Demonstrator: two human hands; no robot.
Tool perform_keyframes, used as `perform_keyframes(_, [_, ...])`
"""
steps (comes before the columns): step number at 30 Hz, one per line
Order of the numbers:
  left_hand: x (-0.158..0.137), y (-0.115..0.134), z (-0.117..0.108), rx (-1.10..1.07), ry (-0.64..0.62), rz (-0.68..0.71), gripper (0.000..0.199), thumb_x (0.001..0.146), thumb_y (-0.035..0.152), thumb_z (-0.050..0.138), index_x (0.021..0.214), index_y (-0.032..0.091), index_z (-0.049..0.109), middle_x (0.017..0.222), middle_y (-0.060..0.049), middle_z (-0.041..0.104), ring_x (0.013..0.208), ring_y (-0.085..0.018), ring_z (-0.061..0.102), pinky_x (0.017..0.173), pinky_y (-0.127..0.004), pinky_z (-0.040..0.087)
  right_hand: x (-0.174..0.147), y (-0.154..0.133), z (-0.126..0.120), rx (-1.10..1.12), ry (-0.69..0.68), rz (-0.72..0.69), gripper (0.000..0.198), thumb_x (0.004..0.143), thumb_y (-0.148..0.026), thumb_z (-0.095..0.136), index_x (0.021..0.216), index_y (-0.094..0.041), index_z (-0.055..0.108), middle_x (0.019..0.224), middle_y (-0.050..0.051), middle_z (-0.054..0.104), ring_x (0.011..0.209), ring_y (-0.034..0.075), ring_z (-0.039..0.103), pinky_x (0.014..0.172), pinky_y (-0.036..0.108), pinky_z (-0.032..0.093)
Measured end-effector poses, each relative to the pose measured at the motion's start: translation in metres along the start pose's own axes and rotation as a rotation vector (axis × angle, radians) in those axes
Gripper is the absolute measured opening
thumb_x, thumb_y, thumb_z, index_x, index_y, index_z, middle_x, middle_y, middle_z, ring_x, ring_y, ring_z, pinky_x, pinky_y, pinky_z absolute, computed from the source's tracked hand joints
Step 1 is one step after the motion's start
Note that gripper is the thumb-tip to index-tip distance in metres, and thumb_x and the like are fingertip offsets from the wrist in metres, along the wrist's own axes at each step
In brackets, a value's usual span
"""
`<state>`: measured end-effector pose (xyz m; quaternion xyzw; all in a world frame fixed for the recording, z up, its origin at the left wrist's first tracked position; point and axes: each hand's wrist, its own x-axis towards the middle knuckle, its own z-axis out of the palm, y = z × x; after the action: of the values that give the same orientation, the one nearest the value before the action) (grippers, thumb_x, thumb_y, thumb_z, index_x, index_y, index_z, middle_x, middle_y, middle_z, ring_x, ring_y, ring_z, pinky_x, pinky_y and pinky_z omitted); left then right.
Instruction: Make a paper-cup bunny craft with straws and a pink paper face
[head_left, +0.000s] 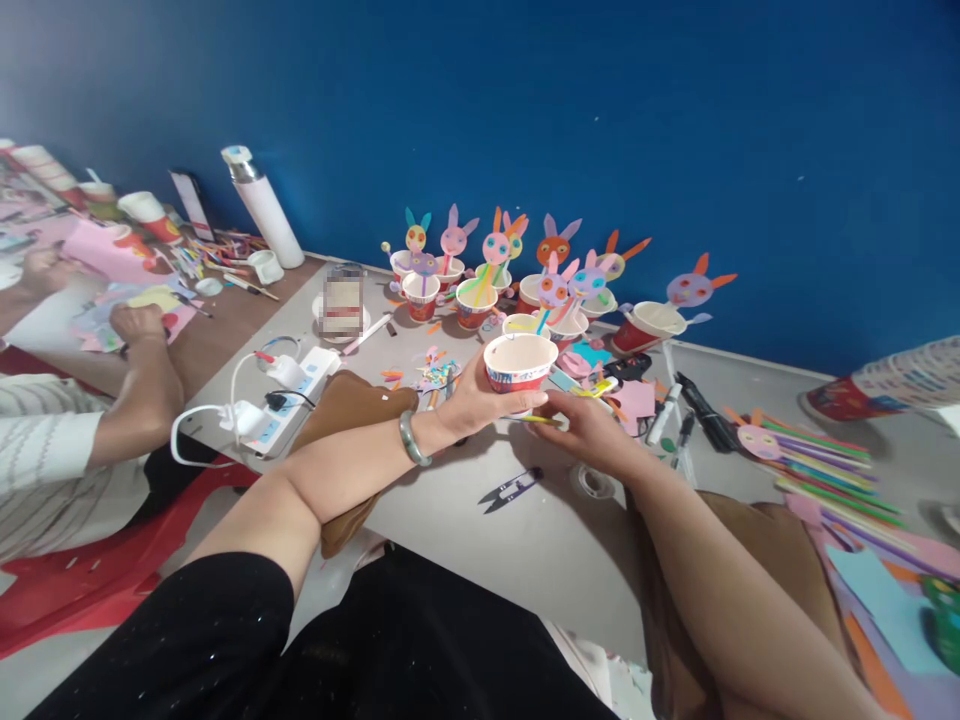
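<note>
My left hand point(469, 402) is wrapped round a red and white paper cup point(519, 377), its wide mouth tilted towards me. Just below the cup, my right hand point(589, 432) has its fingers closed at a thin yellow strip point(534, 418); whether the strip is fixed to the cup is hidden. On the table under my hands lie purple-handled thread snips point(511, 490). A roll of clear tape point(595, 481) sits beneath my right wrist. Behind the cup stand several paper cups with rabbit-faced paper figures point(496, 250) sticking out of them.
To the left, a power strip point(292, 400) with plugged-in cables lies near a brown cloth point(341, 420). A tall white flask point(266, 205) stands by the blue wall. Another person's hand point(139, 322) works further left. Coloured sticks point(832, 465) and stacked cups point(892, 380) lie at the right.
</note>
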<state>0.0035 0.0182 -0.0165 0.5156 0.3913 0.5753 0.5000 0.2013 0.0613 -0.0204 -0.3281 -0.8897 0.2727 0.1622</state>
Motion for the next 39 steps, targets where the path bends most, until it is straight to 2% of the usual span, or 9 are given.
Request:
perform_keyframes(5, [-0.004, 0.004, 0.001, -0.013, 0.001, -0.014, 0.072, 0.062, 0.043, 0.088, 0.12, 0.014, 0.056, 0.11, -0.011, 0.068, 0.103, -0.024, 0.065, 0.099, -0.046, 0.052, -0.009, 0.004, -0.023, 0.348, 0.237, 0.074, 0.032, 0.08, -0.049, 0.074, 0.08, -0.018, 0.069, 0.071, 0.003, 0.07, 0.063, 0.015, 0.062, 0.057, 0.026, 0.049])
perform_keyframes(10, [-0.007, 0.006, 0.003, 0.063, -0.012, 0.051, 0.073, 0.06, 0.044, 0.09, 0.119, 0.019, 0.055, 0.117, -0.011, 0.067, 0.108, -0.026, 0.063, 0.104, -0.05, 0.051, -0.015, -0.001, -0.036, 0.468, 0.509, 0.143, 0.03, 0.079, -0.047, 0.078, 0.084, -0.019, 0.067, 0.068, 0.0, 0.069, 0.058, 0.014, 0.064, 0.052, 0.026, 0.052])
perform_keyframes(13, [-0.008, 0.001, 0.005, 0.114, -0.04, 0.086, 0.077, 0.059, 0.044, 0.091, 0.121, 0.02, 0.053, 0.119, -0.012, 0.065, 0.111, -0.028, 0.063, 0.104, -0.051, 0.05, -0.018, -0.004, -0.044, 0.425, 0.766, 0.153, 0.022, 0.082, -0.04, 0.078, 0.082, -0.022, 0.066, 0.063, -0.001, 0.067, 0.054, 0.015, 0.064, 0.049, 0.027, 0.052])
perform_keyframes(16, [-0.008, -0.007, 0.006, 0.158, -0.073, 0.143, 0.084, 0.059, 0.045, 0.091, 0.127, 0.02, 0.048, 0.126, -0.014, 0.062, 0.119, -0.029, 0.059, 0.107, -0.05, 0.047, -0.021, -0.011, -0.052, 0.414, 1.075, 0.081, 0.019, 0.081, -0.035, 0.079, 0.081, -0.023, 0.065, 0.068, 0.0, 0.067, 0.051, 0.014, 0.061, 0.046, 0.029, 0.051])
perform_keyframes(19, [-0.008, -0.013, 0.006, 0.245, -0.125, 0.185, 0.082, 0.063, 0.043, 0.088, 0.129, 0.02, 0.045, 0.127, -0.015, 0.06, 0.121, -0.03, 0.059, 0.107, -0.05, 0.047, -0.025, -0.023, -0.057, 0.418, 1.265, -0.056, 0.019, 0.079, -0.033, 0.081, 0.083, -0.023, 0.066, 0.074, 0.001, 0.066, 0.061, 0.019, 0.066, 0.051, 0.033, 0.053])
perform_keyframes(21, [-0.008, -0.015, 0.004, 0.313, -0.186, 0.236, 0.079, 0.066, 0.036, 0.085, 0.131, 0.02, 0.042, 0.129, -0.015, 0.058, 0.122, -0.031, 0.058, 0.107, -0.051, 0.046, -0.029, -0.033, -0.057, 0.437, 1.264, -0.105, 0.018, 0.079, -0.035, 0.08, 0.086, -0.023, 0.068, 0.071, 0.001, 0.064, 0.069, 0.024, 0.069, 0.055, 0.038, 0.056])
perform_keyframes(27, [-0.011, -0.015, 0.001, 0.377, -0.382, 0.4, 0.087, 0.068, 0.023, 0.075, 0.143, 0.026, 0.03, 0.142, -0.015, 0.047, 0.135, -0.033, 0.049, 0.114, -0.051, 0.042, -0.04, -0.056, -0.046, 0.205, 1.069, -0.151, 0.011, 0.082, -0.023, 0.075, 0.09, -0.026, 0.069, 0.079, 0.003, 0.069, 0.066, 0.021, 0.066, 0.058, 0.037, 0.054])
perform_keyframes(32, [-0.01, -0.019, 0.004, 0.415, -0.305, 0.474, 0.085, 0.068, 0.032, 0.082, 0.14, 0.026, 0.036, 0.135, -0.015, 0.054, 0.125, -0.032, 0.057, 0.107, -0.05, 0.048, -0.044, -0.063, -0.045, 0.052, 0.8, -0.36, 0.028, 0.081, -0.011, 0.071, 0.103, -0.027, 0.063, 0.084, 0.001, 0.071, 0.074, 0.021, 0.067, 0.072, 0.042, 0.055])
perform_keyframes(39, [-0.013, -0.017, 0.007, 0.371, -0.246, 0.493, 0.075, 0.07, 0.036, 0.084, 0.134, 0.025, 0.045, 0.127, -0.013, 0.061, 0.113, -0.028, 0.064, 0.097, -0.045, 0.053, -0.041, -0.067, -0.043, -0.251, 0.619, -0.413, 0.02, 0.087, -0.017, 0.069, 0.099, -0.027, 0.058, 0.082, 0.001, 0.071, 0.071, 0.02, 0.064, 0.076, 0.043, 0.05])
